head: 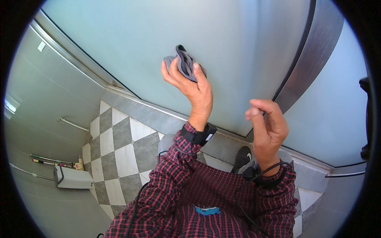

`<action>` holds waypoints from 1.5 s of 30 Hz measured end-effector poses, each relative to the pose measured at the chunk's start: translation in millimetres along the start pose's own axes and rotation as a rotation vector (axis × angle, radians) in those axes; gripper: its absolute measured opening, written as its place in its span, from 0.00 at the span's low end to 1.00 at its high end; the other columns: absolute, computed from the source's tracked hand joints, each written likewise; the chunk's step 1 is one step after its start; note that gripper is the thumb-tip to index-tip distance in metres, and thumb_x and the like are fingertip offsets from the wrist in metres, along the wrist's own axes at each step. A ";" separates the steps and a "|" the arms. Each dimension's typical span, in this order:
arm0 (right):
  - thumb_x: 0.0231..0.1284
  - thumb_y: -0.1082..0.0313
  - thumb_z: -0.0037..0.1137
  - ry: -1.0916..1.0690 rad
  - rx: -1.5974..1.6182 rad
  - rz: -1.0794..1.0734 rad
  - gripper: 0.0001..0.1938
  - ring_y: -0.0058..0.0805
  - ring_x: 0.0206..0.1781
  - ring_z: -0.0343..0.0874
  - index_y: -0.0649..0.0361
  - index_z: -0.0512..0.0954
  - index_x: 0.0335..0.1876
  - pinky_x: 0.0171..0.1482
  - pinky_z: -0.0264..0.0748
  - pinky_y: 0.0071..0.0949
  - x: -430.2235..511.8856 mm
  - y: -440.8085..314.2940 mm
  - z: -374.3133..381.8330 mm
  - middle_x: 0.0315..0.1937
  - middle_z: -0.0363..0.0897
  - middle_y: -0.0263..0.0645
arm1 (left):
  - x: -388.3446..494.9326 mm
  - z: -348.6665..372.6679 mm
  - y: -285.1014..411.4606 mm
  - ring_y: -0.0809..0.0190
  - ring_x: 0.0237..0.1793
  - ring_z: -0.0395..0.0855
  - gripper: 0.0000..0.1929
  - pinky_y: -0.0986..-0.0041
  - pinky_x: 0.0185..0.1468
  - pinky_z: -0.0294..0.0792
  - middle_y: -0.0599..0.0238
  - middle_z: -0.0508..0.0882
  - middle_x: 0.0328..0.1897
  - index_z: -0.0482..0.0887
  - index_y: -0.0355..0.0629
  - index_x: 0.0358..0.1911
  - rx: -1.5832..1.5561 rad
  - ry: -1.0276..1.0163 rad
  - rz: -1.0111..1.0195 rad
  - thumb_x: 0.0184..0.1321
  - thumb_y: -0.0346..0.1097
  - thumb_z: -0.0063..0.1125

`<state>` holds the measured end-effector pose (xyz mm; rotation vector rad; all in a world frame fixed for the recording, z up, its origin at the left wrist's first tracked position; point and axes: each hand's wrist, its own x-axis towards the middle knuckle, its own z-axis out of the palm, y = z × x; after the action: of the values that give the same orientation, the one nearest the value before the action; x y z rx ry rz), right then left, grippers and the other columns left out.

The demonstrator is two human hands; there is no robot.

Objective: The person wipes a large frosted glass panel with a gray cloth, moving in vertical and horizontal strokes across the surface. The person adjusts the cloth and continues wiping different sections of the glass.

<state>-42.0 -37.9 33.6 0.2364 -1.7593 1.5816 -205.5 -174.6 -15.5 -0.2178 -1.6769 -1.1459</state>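
My left hand grips a bunched grey cloth with dark edging, held up against or close in front of a frosted glass panel. Whether the cloth touches the glass cannot be told. To its right, my right hand is raised near the metal frame post, its fingers curled and the thumb close to the forefinger, with nothing seen between them. Both wrists wear dark straps with black cables running along the checked sleeves.
A stone sill runs along the foot of the glass. Below lies a checkered tile floor. On the left are a tiled wall, a white bin-like container and long poles. My dark shoe is by the sill.
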 end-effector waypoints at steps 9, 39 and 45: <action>0.70 0.79 0.57 0.095 0.035 0.078 0.06 0.21 0.40 0.82 0.66 0.82 0.47 0.46 0.77 0.22 8.3 16.6 -13.4 0.38 0.83 0.35 | -187.1 -1.6 -76.5 0.37 0.71 0.59 0.32 0.48 0.75 0.52 0.32 0.60 0.70 0.58 0.27 0.70 -0.044 -0.165 -0.910 0.72 0.40 0.55; 0.72 0.78 0.56 0.179 0.026 0.043 0.07 0.19 0.41 0.81 0.66 0.82 0.49 0.45 0.80 0.22 3.7 5.6 -44.0 0.39 0.82 0.33 | -189.3 10.2 -0.8 0.57 0.50 0.79 0.20 0.61 0.50 0.75 0.59 0.77 0.54 0.67 0.40 0.61 -0.520 -0.557 -1.506 0.79 0.47 0.46; 0.72 0.78 0.56 0.206 0.015 0.013 0.06 0.19 0.40 0.81 0.66 0.82 0.49 0.44 0.80 0.21 3.1 3.5 -46.4 0.38 0.83 0.33 | -84.1 -15.2 93.5 0.62 0.51 0.80 0.20 0.63 0.50 0.77 0.65 0.79 0.56 0.68 0.48 0.63 -0.797 -0.721 -1.370 0.80 0.53 0.43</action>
<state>-27.9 6.4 31.0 0.0660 -1.5939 1.5700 -100.2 -105.8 -30.7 0.1029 -1.8294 -3.0461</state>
